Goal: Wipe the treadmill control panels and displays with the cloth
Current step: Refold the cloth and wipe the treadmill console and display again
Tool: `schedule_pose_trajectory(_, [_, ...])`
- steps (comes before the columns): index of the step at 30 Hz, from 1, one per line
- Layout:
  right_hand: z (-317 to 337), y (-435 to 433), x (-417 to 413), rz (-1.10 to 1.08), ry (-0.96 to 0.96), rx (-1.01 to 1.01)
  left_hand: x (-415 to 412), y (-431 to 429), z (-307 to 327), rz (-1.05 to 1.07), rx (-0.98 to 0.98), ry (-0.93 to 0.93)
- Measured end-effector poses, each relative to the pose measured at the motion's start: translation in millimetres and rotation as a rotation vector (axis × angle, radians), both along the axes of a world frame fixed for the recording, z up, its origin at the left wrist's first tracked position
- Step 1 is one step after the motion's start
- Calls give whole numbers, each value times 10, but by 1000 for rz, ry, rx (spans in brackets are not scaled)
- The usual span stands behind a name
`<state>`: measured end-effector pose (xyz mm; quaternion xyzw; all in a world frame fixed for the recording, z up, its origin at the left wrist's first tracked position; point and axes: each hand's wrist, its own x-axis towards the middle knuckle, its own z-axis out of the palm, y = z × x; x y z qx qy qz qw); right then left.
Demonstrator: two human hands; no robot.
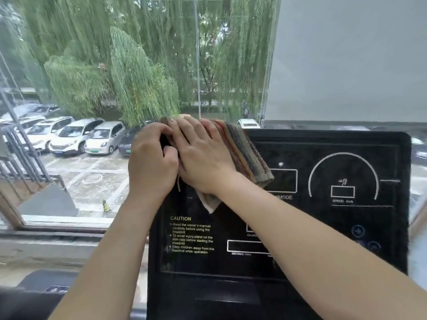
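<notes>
Barely begun, it seems: the right grip (203,155), fingers flat, presses the cloth (247,153) onto the top-left corner of the control panel (323,227), whose edge the left grip (150,160) clasps. The displays (343,191) probably remain.

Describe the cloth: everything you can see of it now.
The cloth is a woven, ribbed towel in dull tan and grey with red, blue and yellow stripes, folded into layers. It lies against the upper left corner of the black control panel. The right hand presses flat on it, covering its middle; the left hand curls at its left end, grip unclear. A pale corner hangs below the right wrist.
</notes>
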<state>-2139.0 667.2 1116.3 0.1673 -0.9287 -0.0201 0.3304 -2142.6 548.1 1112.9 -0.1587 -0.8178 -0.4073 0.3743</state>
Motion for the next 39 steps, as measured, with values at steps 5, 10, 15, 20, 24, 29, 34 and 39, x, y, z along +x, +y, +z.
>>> schedule_pose_trajectory(5, [-70,296,251,-88,206,-112,-174,-39,81,101,-196,20])
schedule_pose_trajectory(10, [126,342,372,-237,278,-15,-315,-23,283,99,-178,63])
schedule_pose_trajectory(15, [540,277,538,-307,131,-48,-127,-149,337,-164,-48,36])
schedule_pose_trajectory(20, [350,189,771,-226,129,-47,101,-374,299,-587,168,-256])
schedule_pose_trajectory(24, [379,238,901,-143,-161,-245,184,-632,296,-798,125,-457])
schedule_pose_trajectory(29, [516,422,1013,278,-889,-905,275,-879,355,-799,-76,-553])
schedule_pose_trajectory(34, [355,410,849,72,-738,-641,50,-671,208,-119,-356,-186])
schedule_pose_trajectory(39, [318,223,573,-86,-155,-626,-132,-536,238,172,-139,-8])
